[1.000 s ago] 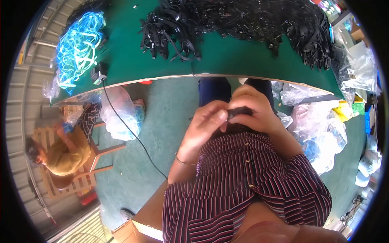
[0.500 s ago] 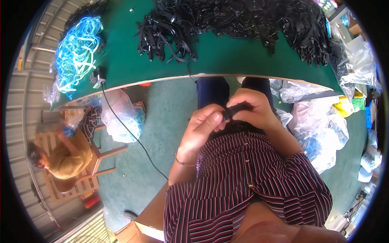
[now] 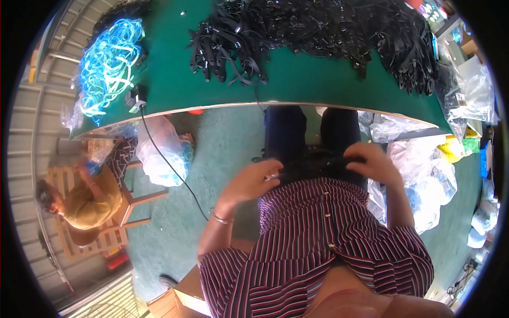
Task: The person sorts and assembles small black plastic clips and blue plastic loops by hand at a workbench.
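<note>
Over my lap, my left hand (image 3: pixel 259 179) and my right hand (image 3: pixel 374 163) are held well apart, thumbs pinched against fingers. A dark black strap (image 3: pixel 314 169) appears to run between them, each hand closed on one end. It is hard to separate from the dark trousers and other black pieces on my lap. A large heap of black straps (image 3: pixel 318 32) with small shiny parts covers the far side of the green table (image 3: pixel 175 63).
Blue straps (image 3: pixel 108 69) lie piled on the table's left, near a black box (image 3: pixel 137 98) with a cable hanging to the floor. Filled plastic bags stand left (image 3: pixel 161 153) and right (image 3: pixel 419 180) under the table edge. Another person (image 3: pixel 90 204) sits at the left.
My hands, close together half a second ago around a small black piece, have moved apart to left and right, with the black strap now between them. My view has shifted slightly.
</note>
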Motion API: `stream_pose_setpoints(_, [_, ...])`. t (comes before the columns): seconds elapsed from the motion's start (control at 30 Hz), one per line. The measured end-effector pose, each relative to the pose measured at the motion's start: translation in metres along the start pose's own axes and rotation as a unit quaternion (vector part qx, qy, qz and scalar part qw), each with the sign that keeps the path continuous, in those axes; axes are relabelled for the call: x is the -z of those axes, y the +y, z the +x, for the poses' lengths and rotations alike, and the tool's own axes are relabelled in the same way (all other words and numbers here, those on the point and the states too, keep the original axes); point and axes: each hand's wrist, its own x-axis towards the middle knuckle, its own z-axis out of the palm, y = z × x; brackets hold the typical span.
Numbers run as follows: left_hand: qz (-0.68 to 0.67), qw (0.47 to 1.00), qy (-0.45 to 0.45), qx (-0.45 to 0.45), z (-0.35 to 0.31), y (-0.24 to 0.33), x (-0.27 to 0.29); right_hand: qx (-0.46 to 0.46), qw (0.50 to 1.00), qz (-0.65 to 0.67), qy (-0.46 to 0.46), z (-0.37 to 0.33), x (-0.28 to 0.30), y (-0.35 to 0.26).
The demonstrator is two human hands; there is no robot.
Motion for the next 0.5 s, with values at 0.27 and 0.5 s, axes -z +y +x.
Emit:
stream_pose_setpoints(0.27, [0.162, 0.93, 0.326, 0.055, 0.017, -0.008, 0.06, 0.046, 0.991, -0.073, 0.098, 0.044, 0.009, -0.013])
stream_pose_setpoints(0.5, [0.374, 0.785, 0.473, 0.142, 0.114, -0.052, 0.158, 0.132, 0.953, -0.122, 0.243, 0.137, 0.022, 0.009])
